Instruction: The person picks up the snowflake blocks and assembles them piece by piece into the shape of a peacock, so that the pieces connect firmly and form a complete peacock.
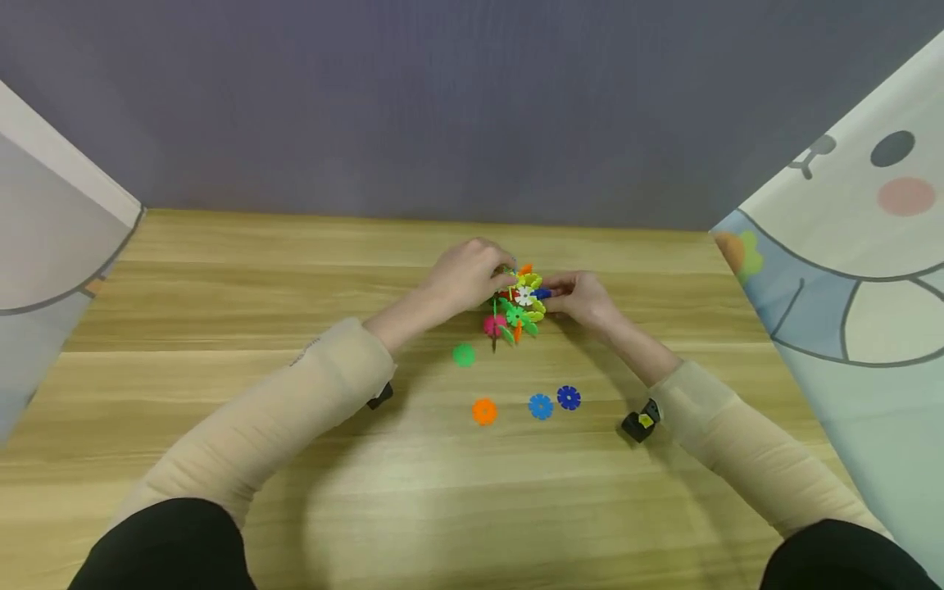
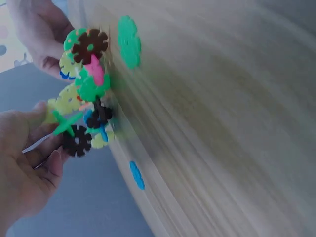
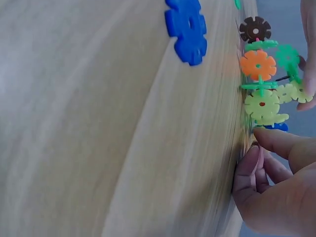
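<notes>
A cluster of interlocking plastic snowflake discs (image 1: 514, 315) in green, yellow, orange, white, pink and brown stands on the wooden table. My left hand (image 1: 472, 274) grips its upper left side. In the left wrist view, the fingers of that hand (image 2: 29, 165) curl behind a brown disc (image 2: 77, 141) and a yellow one. At the right side, my right hand (image 1: 583, 299) pinches the cluster's edge beside a dark blue disc (image 1: 542, 292). In the right wrist view, the right hand's (image 3: 281, 182) thumb and index finger come together below a pale yellow disc (image 3: 262, 104); what lies between them is mostly hidden.
Loose discs lie on the table (image 1: 413, 508) nearer the body: green (image 1: 464, 355), orange (image 1: 484, 411), light blue (image 1: 541, 406) and dark blue (image 1: 569, 398). A grey panel (image 1: 442, 115) rises behind the far edge. Printed panels (image 1: 870, 270) flank the table.
</notes>
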The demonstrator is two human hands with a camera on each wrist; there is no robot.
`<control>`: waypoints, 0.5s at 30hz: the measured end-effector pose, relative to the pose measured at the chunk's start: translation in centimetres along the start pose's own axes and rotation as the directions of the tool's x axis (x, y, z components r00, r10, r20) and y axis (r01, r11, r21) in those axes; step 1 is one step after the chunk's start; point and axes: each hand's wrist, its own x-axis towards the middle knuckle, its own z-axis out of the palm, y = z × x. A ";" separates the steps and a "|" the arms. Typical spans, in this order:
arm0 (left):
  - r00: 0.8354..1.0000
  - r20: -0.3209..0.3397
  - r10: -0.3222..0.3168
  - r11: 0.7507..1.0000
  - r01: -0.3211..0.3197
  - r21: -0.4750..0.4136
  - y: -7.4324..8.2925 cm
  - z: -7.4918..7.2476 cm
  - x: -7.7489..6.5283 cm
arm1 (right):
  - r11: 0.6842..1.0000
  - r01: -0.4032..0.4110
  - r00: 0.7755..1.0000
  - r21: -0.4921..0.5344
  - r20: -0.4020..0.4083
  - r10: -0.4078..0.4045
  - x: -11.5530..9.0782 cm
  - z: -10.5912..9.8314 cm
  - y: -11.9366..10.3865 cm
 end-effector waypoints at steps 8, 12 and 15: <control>0.993 -0.099 -0.059 0.991 0.047 -0.126 -3.7 -1.1 -0.6 | 0.998 0.052 0.998 0.024 0.033 -0.053 0.0 -1.4 1.7; 0.992 -0.034 -0.121 0.987 0.117 -0.106 -5.6 -1.0 -0.9 | 0.995 0.101 0.994 0.009 0.048 -0.101 -0.5 -2.8 3.0; 0.988 0.028 -0.149 0.985 0.151 -0.082 -6.8 -0.5 -1.1 | 0.981 0.187 0.978 -0.057 0.101 -0.181 -1.1 -3.7 4.2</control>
